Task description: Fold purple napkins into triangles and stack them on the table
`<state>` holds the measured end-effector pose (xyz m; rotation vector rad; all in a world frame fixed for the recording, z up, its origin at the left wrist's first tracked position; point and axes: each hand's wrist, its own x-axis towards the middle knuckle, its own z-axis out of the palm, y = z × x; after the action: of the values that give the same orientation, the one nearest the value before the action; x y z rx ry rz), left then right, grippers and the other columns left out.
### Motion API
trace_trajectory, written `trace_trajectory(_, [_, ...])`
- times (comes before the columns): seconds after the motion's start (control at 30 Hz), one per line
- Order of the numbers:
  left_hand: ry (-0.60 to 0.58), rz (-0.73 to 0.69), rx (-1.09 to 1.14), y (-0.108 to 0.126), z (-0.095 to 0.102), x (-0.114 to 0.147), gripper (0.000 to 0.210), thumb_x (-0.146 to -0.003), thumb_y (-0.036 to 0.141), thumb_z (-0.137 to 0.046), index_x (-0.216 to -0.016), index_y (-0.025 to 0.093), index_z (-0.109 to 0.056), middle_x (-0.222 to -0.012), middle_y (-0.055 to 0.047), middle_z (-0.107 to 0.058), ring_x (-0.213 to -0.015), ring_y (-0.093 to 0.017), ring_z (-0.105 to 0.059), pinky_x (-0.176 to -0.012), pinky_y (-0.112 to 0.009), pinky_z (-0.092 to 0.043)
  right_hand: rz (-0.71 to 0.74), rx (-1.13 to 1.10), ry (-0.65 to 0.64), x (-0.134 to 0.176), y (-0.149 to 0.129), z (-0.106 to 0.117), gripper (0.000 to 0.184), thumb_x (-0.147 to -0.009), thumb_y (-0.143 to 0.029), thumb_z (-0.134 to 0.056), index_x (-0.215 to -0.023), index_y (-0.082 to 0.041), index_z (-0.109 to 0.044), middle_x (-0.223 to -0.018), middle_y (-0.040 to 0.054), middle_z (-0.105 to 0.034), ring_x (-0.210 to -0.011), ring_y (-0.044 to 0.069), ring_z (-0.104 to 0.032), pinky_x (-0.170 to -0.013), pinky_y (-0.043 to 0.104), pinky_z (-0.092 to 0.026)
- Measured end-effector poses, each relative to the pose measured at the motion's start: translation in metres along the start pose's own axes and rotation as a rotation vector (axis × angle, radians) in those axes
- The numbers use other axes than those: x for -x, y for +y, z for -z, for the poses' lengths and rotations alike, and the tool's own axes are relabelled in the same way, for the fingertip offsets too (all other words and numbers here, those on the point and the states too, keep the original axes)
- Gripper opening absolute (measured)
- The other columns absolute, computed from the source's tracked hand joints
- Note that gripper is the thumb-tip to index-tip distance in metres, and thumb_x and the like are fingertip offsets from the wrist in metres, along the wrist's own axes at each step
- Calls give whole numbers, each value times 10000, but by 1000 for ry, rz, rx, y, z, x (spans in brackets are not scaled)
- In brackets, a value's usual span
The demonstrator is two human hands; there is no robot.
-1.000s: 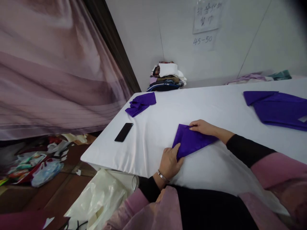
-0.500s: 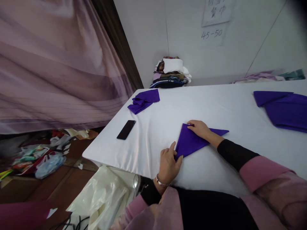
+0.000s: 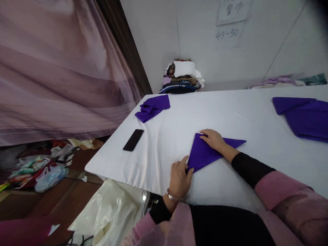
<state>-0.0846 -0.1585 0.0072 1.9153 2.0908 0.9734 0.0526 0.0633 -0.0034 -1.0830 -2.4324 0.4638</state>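
Note:
A purple cloth napkin (image 3: 203,153), folded into a triangular shape, lies on the white-covered table in front of me. My right hand (image 3: 214,139) pinches its far edge near the upper left corner, and my wrist crosses over the cloth. At the near left corner, my left hand (image 3: 180,176) has its thumb and fingers on the cloth and grips that corner. The napkin's right tip sticks out flat beyond my right forearm. Part of the cloth is hidden under my right hand.
A black phone (image 3: 133,140) and a crumpled purple cloth (image 3: 153,106) lie on the left of the table (image 3: 110,153). Another purple cloth (image 3: 304,116) rests at the right. Folded clothes (image 3: 181,77) are stacked by the wall. A pale plastic bag (image 3: 110,212) sits below the table edge.
The near left corner of the napkin looks smoothed flatter, and the gap along its left edge has closed. Both hands stay almost in place.

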Motion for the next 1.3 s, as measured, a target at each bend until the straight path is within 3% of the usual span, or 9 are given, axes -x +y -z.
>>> trace_trajectory(0.5, [-5,-33,-2,-4,3,1,487,-813,150,-534,-1281,196,-408,-778,4,-562,-747,-174,-537,-779,-397,-458,5,-72,-16,-4,1,-1,242,-830,-270,-573,-1054,-195,-627,-902,49,-658,-861,208,-588,-786,342,-451])
trace_trajectory(0.87, [-60,32,-36,-10,13,-2,453,-835,180,-545,-1271,193,-421,-772,6,-551,-744,-174,-518,-773,-403,-451,3,-77,9,-5,3,-4,228,-817,-260,-582,-1032,-197,-627,-912,51,-637,-872,206,-581,-780,332,-450])
trace_trajectory(1.07, [-28,-7,-58,-15,7,4,501,-796,143,-577,-1272,190,-429,-830,-27,-579,-772,-188,-520,-741,-378,-456,125,-68,66,-2,12,-15,230,-834,-285,-510,-1014,-224,-640,-900,60,-641,-869,227,-581,-796,370,-456])
trace_trajectory(1.3, [8,-15,-52,-23,-1,9,519,-767,196,-636,-1252,192,-451,-795,-28,-595,-744,-186,-534,-694,-348,-466,133,-135,89,-3,22,-29,277,-838,-336,-455,-988,-217,-655,-877,70,-672,-840,241,-604,-780,405,-469])
